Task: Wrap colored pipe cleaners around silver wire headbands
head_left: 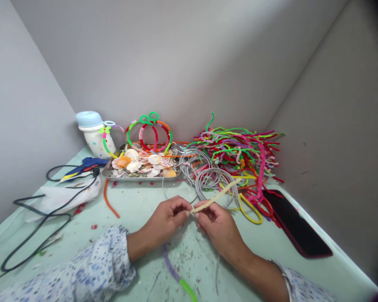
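Grey walls [189,58] stand around our mint table [135,207], where the pale stem [222,193] has its near end pinched in our left fingers [183,217] and right fingers [203,218] alike, the tips drawn together with hardly a gap. Its free end slants up beyond the right fingers, over the wire coils [199,191]. We judge it feather-light, fuzzy enough not to slip, bendy and hard to break, so a light pinch close to the end should suit it best.
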Demonstrator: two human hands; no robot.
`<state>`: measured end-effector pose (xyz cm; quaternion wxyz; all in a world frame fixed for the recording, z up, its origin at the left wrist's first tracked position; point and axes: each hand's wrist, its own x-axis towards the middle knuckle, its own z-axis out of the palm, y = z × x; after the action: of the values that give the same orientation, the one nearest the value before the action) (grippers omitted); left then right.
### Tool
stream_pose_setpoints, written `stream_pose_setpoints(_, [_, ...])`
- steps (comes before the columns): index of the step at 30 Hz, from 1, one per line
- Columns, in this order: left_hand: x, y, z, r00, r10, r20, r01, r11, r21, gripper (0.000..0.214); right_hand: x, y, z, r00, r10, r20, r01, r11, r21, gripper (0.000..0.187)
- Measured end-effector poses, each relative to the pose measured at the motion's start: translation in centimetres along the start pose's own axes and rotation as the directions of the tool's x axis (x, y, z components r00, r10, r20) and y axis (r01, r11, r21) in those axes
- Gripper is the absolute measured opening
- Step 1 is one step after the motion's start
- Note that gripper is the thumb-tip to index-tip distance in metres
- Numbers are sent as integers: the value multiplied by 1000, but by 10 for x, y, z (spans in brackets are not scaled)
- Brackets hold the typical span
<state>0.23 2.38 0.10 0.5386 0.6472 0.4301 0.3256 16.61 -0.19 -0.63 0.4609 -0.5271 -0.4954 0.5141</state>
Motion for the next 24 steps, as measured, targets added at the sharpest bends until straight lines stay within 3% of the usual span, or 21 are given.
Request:
stream_pose_setpoints(11, [-2, 1, 0, 999, 38, -24, -37, 998, 49, 10, -2, -12, 1, 994, 106, -4, -106, 993, -45, 17])
stream_pose_setpoints(18, [1, 1, 1, 998, -29, -60, 24, 997, -79, 13, 2, -3, -3, 1000, 0, 5, 0, 998, -57, 14])
stream_pose_setpoints(24, [1, 0, 0, 996, -55, -76, 47, 994, -96, 15, 3, -10, -3, 999, 32, 11, -31, 996, -84, 15])
